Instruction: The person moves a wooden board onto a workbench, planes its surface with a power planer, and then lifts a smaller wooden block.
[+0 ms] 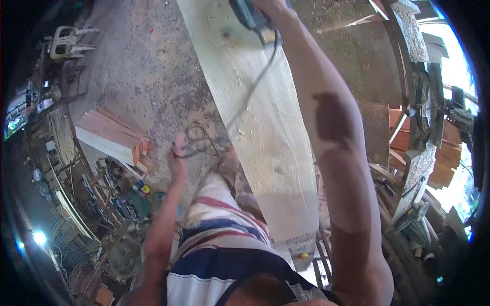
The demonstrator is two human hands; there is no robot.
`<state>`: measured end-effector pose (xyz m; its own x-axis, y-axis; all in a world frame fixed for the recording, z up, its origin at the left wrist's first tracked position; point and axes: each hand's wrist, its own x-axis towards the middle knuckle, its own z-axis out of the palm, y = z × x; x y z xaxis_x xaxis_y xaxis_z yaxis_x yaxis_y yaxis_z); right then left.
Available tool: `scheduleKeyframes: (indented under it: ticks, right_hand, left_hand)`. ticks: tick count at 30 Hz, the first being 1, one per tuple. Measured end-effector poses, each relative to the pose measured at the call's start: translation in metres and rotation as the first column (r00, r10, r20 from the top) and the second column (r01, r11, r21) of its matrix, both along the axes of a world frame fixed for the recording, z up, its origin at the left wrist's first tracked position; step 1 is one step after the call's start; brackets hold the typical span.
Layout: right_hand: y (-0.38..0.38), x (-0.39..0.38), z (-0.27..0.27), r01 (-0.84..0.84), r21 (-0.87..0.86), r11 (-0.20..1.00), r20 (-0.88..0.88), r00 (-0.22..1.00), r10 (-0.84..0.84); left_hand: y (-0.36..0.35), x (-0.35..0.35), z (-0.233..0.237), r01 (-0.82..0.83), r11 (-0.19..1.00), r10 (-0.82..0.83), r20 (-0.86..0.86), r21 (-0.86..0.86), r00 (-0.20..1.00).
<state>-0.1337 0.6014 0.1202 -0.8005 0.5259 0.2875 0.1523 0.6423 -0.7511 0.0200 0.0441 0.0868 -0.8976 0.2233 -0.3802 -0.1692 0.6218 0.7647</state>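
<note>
A long pale wooden board point(255, 127) runs from the top centre toward my body, with small wood shavings on it. At the board's far end my right hand point(270, 6) is closed on a dark power tool point(250, 18), partly cut off by the top edge. From the tool a cord point(255, 84) hangs down across the board to my left side. My left hand point(179, 147) is left of the board, blurred, with the looped cord at its fingers; it looks closed around the cord.
Stacked reddish boards point(112, 135) lie at the left, near a plastic chair point(69, 43). Tools and scrap wood crowd the lower left. Wooden sheets point(352, 61) and timber posts point(421, 97) stand along the right.
</note>
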Motion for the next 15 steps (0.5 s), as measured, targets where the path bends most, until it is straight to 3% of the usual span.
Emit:
scheduleKeyframes:
  ticks: [2, 5, 9, 10, 11, 12, 13, 14, 15]
  right_hand:
    - [0.009, -0.015, -0.015, -0.040, 0.065, 0.997, -0.003, 0.999, 0.040]
    - [-0.018, 0.031, 0.008, 0.001, -0.077, 0.997, 0.098, 0.995, 0.007]
    - [-0.115, 0.191, 0.040, 0.103, -0.393, 0.914, 0.181, 0.983, -0.033]
    - [-0.147, 0.235, 0.059, 0.093, -0.461, 0.883, 0.093, 0.994, -0.056]
    - [-0.174, 0.296, 0.023, 0.180, -0.399, 0.899, 0.167, 0.978, -0.122]
    - [-0.208, 0.352, 0.024, 0.253, -0.466, 0.848, 0.226, 0.961, -0.162]
    - [-0.234, 0.383, 0.071, 0.242, -0.311, 0.919, 0.358, 0.926, -0.123]
    - [-0.258, 0.431, 0.072, 0.254, -0.263, 0.931, 0.436, 0.892, -0.120]
    - [-0.280, 0.459, 0.087, 0.342, -0.351, 0.872, 0.507, 0.852, -0.130]
  left_hand:
    - [-0.010, -0.029, 0.001, 0.094, 0.993, -0.089, -0.076, 0.070, 0.993]
    - [-0.037, -0.039, 0.008, -0.051, 0.996, 0.048, 0.036, 0.073, 0.998]
    - [-0.129, -0.022, -0.021, 0.035, 0.955, -0.044, -0.022, -0.296, 0.999]
    - [-0.139, -0.015, -0.022, 0.064, 0.922, -0.082, -0.032, -0.383, 0.996]
    - [-0.146, -0.008, -0.021, 0.075, 0.909, -0.078, 0.008, -0.411, 0.997]
    - [-0.155, 0.002, -0.016, 0.089, 0.894, -0.077, 0.045, -0.438, 0.996]
    - [-0.164, 0.015, -0.011, 0.109, 0.878, -0.077, 0.087, -0.467, 0.993]
    - [-0.172, 0.028, -0.012, 0.150, 0.880, -0.146, 0.046, -0.451, 0.988]
    - [-0.181, 0.038, -0.019, 0.193, 0.878, -0.217, -0.004, -0.439, 0.976]
